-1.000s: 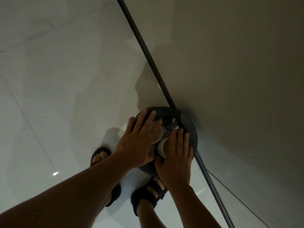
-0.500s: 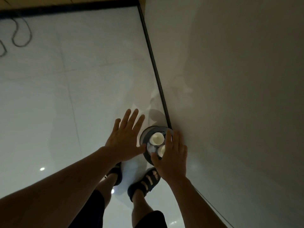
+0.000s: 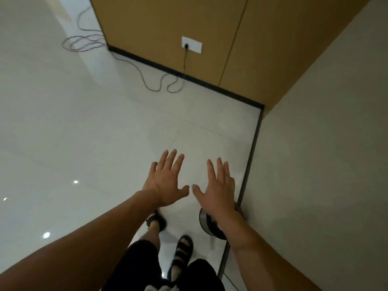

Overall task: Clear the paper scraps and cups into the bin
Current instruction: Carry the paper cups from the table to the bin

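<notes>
Above the bin [image 3: 204, 222] (partly hidden), the left hand [image 3: 165, 182] and right hand [image 3: 218, 189] hover, fingers spread, empty.

Bin mouth: your right forearm [image 3: 241, 238] crosses over the bin [image 3: 202, 220] and hides most of it.
Right side: the wall [image 3: 315, 185] stands just beside the bin.
Left, ahead: open floor [image 3: 94, 143]; a cable [image 3: 151, 80] lies well apart.
</notes>
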Motion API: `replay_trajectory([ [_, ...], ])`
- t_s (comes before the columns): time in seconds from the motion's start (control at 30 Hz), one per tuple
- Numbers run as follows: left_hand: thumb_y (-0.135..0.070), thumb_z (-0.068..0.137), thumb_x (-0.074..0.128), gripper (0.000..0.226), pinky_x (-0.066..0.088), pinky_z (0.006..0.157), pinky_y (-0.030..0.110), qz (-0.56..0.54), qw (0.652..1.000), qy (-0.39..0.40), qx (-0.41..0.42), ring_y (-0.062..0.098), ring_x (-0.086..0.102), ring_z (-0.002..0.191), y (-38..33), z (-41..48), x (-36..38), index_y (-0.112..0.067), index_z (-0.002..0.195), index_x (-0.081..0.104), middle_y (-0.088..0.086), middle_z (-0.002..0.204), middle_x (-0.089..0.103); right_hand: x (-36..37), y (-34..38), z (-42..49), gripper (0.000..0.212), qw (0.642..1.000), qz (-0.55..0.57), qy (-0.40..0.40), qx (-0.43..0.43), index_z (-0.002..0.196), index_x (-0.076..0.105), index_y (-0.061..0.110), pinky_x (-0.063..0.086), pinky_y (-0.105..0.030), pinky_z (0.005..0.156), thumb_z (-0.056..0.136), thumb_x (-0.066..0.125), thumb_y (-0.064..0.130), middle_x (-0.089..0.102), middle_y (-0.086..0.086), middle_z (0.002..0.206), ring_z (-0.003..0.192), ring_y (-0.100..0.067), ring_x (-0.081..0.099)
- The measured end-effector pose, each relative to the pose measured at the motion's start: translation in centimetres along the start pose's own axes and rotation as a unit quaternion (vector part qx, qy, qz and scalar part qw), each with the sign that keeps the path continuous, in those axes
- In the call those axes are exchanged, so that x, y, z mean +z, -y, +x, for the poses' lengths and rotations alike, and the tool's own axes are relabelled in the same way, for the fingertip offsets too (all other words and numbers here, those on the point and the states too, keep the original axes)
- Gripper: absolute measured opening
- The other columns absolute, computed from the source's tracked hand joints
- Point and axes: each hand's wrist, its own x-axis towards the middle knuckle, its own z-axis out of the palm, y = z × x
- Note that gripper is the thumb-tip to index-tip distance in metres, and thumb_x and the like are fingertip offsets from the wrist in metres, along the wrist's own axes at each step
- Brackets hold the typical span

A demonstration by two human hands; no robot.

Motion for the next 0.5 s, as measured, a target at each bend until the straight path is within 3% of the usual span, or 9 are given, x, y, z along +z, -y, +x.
replay_trajectory([
  [0.23, -0.066, 0.084, 0.042, 0.094, 0.005, 0.119, 0.047, -0.079, 0.964, -0.134, -0.216, 0.023, -0.021, 0.146, 10.4, -16.7, -3.0, -0.024, 0.153, -0.006, 0.001, 0.160, -0.015, 1.0, 14.3, -4.7, 0.087, 0.975, -0.076, 0.058, -0.202, 0.154, -0.006, 0.033, 0.004, -0.048, 0.118, 0.089, 0.041, 0.065, -0.015, 0.002, 0.162, 0.147, -0.020, -0.021],
  [0.5, -0.064, 0.084, 0.044, 0.092, 0.007, 0.118, 0.047, -0.143, 0.858, -0.245, -0.428, 0.022, -0.017, 0.146, 21.7, -39.9, 0.1, -0.025, 0.153, -0.003, 0.000, 0.161, -0.012, 7.7, 34.2, -16.3, 0.083, 0.894, -0.140, 0.100, -0.414, 0.154, -0.005, 0.033, 0.002, -0.047, 0.118, 0.090, 0.036, 0.067, -0.015, 0.003, 0.162, 0.146, -0.020, -0.022],
])
